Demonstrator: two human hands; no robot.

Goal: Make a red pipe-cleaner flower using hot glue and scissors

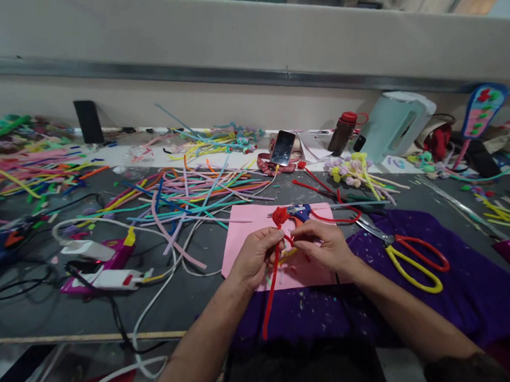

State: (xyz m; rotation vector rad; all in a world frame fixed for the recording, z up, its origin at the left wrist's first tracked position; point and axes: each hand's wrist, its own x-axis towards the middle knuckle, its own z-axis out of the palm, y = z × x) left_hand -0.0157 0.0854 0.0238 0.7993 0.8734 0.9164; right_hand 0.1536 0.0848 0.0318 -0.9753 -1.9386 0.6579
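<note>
Between finger and thumb my left hand (261,254) pinches a red pipe cleaner (271,305), whose long tail hangs down toward the table's front. At its top sits a red fuzzy flower-like bundle (279,215). My right hand (323,245) is closed on a short bent piece of the same red pipe cleaner, just right of the left fingertips. Under both hands lies a pink sheet (236,244) with small scraps on it. Behind the hands, blue-handled pliers (298,212) rest on the sheet, partly hidden.
Scissors (408,256) with red and yellow handles lie on purple cloth (463,282) at right. Colourful pipe cleaners (194,189) spread across the middle left. A power strip (108,266) with cables is at left. A phone (283,147), a bottle (342,132) and a kettle (400,125) stand behind.
</note>
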